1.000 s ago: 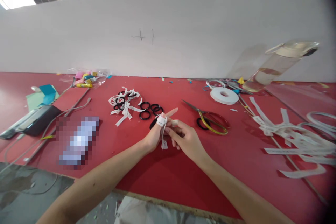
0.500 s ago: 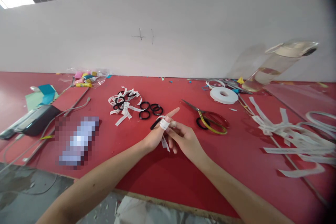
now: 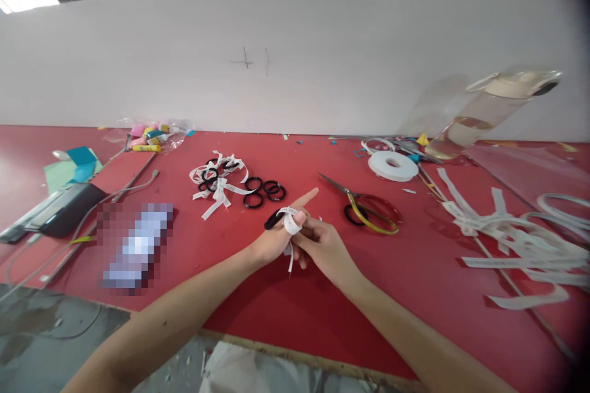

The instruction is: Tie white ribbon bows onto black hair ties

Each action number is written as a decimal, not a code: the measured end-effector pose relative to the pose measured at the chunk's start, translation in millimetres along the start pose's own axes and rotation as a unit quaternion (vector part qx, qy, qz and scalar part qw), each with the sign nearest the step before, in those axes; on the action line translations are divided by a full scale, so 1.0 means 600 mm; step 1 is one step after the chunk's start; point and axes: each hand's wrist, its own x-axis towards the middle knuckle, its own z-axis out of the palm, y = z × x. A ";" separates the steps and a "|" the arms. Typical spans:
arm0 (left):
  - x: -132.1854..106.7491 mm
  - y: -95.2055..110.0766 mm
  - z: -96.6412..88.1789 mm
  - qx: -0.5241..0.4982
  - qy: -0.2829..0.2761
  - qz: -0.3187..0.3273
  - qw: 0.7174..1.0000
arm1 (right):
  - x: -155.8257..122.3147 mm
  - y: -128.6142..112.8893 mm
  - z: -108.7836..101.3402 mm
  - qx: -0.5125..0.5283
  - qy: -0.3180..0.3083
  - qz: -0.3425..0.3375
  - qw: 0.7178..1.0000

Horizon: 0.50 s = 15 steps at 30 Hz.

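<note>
Over the red table my left hand [image 3: 274, 242] grips a black hair tie [image 3: 273, 219] with a white printed ribbon [image 3: 291, 224] looped round the thumb; its index finger points out to the right. My right hand [image 3: 322, 245] meets it, its thumb and fingers pinched at the ribbon by the left thumb. One narrow ribbon end hangs below both hands. Left of the hands lie several loose black hair ties [image 3: 265, 190] and a cluster of hair ties with white ribbon bows [image 3: 220, 181]. To the right, yellow-handled scissors [image 3: 369, 206] rest with a black hair tie at their handles.
A white ribbon roll [image 3: 393, 166] and a tilted clear bottle [image 3: 483, 116] stand at the back right. Cut ribbon strips [image 3: 520, 239] spread on the right. On the left are a phone [image 3: 138, 245], a dark case [image 3: 64, 212] and a cable. A pale partition [image 3: 295, 61] closes the back.
The ribbon round the left thumb has shifted and turned, and its hanging end now shows edge-on. My right fingers have moved slightly at the ribbon. The things on the table stay put.
</note>
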 end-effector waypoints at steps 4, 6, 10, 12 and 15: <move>0.002 0.000 -0.005 0.063 -0.030 0.028 0.997 | 0.000 0.000 -0.002 -0.014 -0.017 -0.012 1.000; 0.005 0.000 -0.007 0.047 -0.026 0.027 0.998 | -0.002 -0.002 -0.002 -0.035 -0.034 -0.026 0.998; 0.010 0.003 -0.011 -0.006 -0.034 0.022 0.999 | -0.004 -0.005 -0.003 -0.070 -0.068 -0.047 0.994; 0.012 0.007 -0.010 -0.029 -0.037 0.030 0.998 | -0.004 -0.002 -0.003 -0.067 -0.071 -0.061 0.993; 0.012 0.015 -0.005 -0.051 -0.028 0.047 0.997 | -0.004 0.003 -0.007 -0.038 -0.030 -0.110 0.993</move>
